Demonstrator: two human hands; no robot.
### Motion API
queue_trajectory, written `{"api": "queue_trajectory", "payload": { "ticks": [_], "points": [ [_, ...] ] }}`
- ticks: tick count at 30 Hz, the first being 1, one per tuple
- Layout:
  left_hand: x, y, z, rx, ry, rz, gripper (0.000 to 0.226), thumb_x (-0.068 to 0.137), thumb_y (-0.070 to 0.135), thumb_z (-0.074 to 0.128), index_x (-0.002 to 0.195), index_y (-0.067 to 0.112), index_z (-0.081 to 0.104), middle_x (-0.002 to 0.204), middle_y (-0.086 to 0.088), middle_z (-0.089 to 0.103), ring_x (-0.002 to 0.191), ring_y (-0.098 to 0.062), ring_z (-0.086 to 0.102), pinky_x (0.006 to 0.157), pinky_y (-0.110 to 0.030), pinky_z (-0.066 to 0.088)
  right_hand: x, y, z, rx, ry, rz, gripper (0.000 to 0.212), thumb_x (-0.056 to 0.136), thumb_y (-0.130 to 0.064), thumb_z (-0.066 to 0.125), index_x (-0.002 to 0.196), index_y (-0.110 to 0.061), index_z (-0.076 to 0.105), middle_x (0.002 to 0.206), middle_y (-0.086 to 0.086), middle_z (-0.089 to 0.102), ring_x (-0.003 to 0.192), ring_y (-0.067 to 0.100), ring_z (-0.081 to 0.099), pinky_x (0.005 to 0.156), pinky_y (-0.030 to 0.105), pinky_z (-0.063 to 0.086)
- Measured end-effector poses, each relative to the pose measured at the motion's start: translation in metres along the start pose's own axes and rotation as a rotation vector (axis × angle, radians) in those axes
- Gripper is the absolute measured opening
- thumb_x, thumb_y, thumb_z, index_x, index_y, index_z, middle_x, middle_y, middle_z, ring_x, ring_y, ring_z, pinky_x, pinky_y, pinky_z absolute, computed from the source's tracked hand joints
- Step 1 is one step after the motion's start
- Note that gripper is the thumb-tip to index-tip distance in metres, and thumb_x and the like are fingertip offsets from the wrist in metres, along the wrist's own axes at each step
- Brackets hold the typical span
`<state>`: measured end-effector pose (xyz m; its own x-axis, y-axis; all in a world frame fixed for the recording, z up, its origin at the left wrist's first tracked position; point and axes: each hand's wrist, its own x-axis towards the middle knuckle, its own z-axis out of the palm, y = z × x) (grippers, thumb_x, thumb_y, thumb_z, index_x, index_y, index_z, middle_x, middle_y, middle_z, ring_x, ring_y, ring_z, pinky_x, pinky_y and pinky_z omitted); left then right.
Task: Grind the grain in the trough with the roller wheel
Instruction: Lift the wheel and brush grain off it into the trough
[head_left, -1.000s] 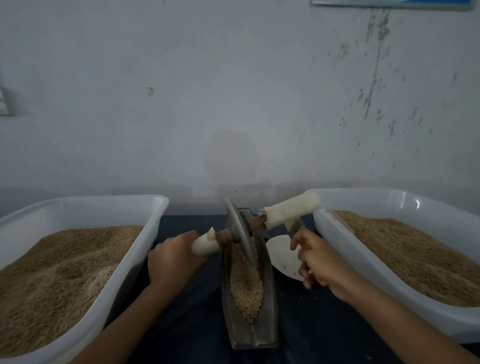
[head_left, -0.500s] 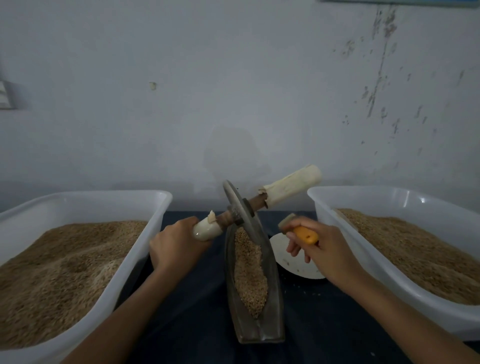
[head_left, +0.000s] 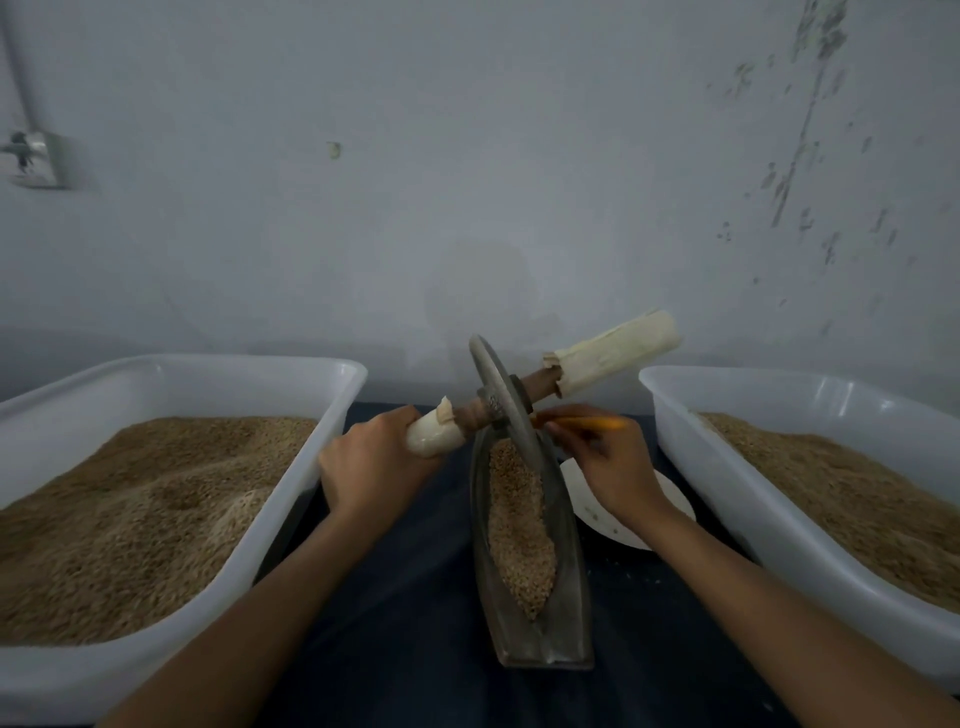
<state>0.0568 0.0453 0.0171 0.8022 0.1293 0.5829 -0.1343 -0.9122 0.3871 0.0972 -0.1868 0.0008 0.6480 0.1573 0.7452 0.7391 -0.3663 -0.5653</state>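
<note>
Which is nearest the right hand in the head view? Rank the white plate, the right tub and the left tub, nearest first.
From the right hand:
1. White plate, directly beneath it.
2. Right tub, just to its right.
3. Left tub, across the trough, far left.

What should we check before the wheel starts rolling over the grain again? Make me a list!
1. Grain is in the trough: ok.
2. Roller wheel sits in the trough: ok, at the far end, tilted.
3. Left hand grips the left handle: ok.
4. Right hand on the right handle: not ok; it holds an orange tool beside the wheel, and the handle is free.
5. Fingers clear of the wheel: cannot tell; the right fingertips are very close to it.
6. White plate out of the way: ok, beside the trough.
</note>
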Motion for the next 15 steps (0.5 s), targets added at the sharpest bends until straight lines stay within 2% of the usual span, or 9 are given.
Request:
{"api": "queue_trajectory", "payload": {
  "ticks": [3,5,9,13,15],
  "points": [
    [-0.001,0.000,0.001,0.002,0.003,-0.001,0.018,0.079,0.043,0.067,0.087,0.028,0.061,0.074,0.011,0.058,0.071,-0.010,0.055,0.060,-0.026,0.039,0.009,0.001,0.002,-0.054,-0.075,0.028,0.024,0.091,-0.014,0.063,0.093,-0.037,0.069,0.093,-0.018,0.070,0.090,0.001,0.067,0.080,0.021,0.053],
    [-0.001,0.000,0.001,-0.008,0.004,-0.002,0.019,0.079,0.043,0.068,0.087,0.028,0.061,0.075,0.010,0.060,0.073,-0.011,0.057,0.063,-0.027,0.042,0.013,0.001,0.004,-0.073,-0.118,0.061,0.030,0.091,-0.013,0.063,0.088,-0.042,0.068,0.088,-0.024,0.069,0.087,-0.004,0.066,0.076,0.015,0.051],
    [-0.001,0.000,0.000,-0.017,0.007,-0.015,0.019,0.078,0.044,0.067,0.087,0.029,0.062,0.073,0.010,0.059,0.072,-0.011,0.056,0.062,-0.027,0.041,0.019,0.007,0.007,-0.057,-0.148,0.177,0.030,0.092,-0.011,0.063,0.074,-0.035,0.065,0.073,-0.019,0.066,0.071,-0.011,0.062,0.065,0.008,0.044],
    [0.001,-0.003,0.000,-0.012,0.021,-0.040,0.021,0.078,0.043,0.068,0.093,0.029,0.063,0.073,0.011,0.055,0.070,-0.010,0.052,0.060,-0.027,0.035,0.017,0.005,0.007,-0.037,-0.175,0.244,0.023,0.094,-0.014,0.059,0.073,-0.022,0.065,0.073,0.003,0.068,0.070,0.003,0.063,0.064,0.017,0.045],
    [0.001,-0.003,0.000,-0.016,0.012,-0.051,0.021,0.078,0.043,0.068,0.094,0.029,0.063,0.074,0.011,0.055,0.071,-0.010,0.052,0.060,-0.026,0.035,0.014,0.002,0.005,-0.060,-0.196,0.245,0.031,0.094,-0.014,0.059,0.065,-0.024,0.061,0.063,-0.005,0.062,0.060,-0.003,0.058,0.060,0.015,0.041]
  ]
}}
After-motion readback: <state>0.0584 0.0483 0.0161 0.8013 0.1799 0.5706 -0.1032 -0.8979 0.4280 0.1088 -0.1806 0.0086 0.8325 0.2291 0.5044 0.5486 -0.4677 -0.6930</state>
